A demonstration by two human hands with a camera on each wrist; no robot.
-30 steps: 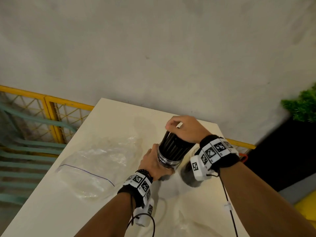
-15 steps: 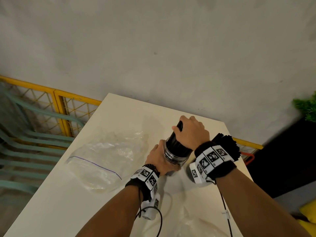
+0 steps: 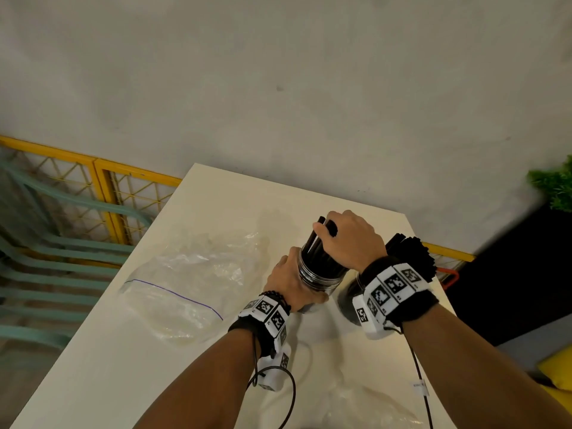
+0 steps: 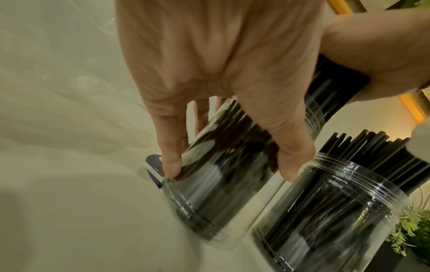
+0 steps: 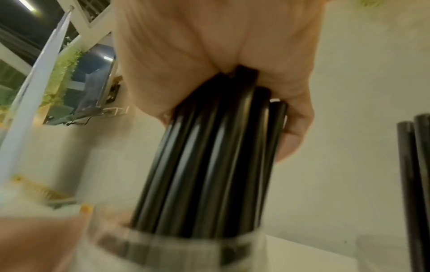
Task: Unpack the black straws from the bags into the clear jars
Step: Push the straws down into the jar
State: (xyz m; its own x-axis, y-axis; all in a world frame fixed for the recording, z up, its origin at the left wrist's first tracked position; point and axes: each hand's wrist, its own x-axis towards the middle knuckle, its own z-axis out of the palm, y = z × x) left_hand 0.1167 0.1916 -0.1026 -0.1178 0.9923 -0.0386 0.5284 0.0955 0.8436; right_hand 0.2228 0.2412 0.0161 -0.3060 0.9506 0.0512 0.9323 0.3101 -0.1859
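Observation:
A clear jar (image 3: 318, 278) (image 4: 216, 198) stands tilted on the white table (image 3: 130, 351), packed with black straws (image 3: 318, 252) (image 5: 209, 165). My left hand (image 3: 289, 281) (image 4: 223, 92) grips the jar's body, fingers and thumb wrapped round it. My right hand (image 3: 349, 239) (image 5: 209, 55) grips the top of the straw bundle where it sticks out of the jar's mouth. A second clear jar (image 4: 325, 211) (image 3: 348, 300) full of black straws (image 3: 408, 255) stands upright just to the right, partly hidden behind my right wrist.
An empty clear zip bag (image 3: 192, 286) lies on the table to the left of the jar. Another crumpled clear bag (image 3: 365, 407) lies near the front edge. A yellow mesh fence (image 3: 102, 193) and teal chairs stand to the left, a green plant (image 3: 554, 187) at the far right.
My right hand has closed over the straw tops and pushed the bundle deeper into the jar. The left hand kept its grip on the jar, which tilted a little more upright.

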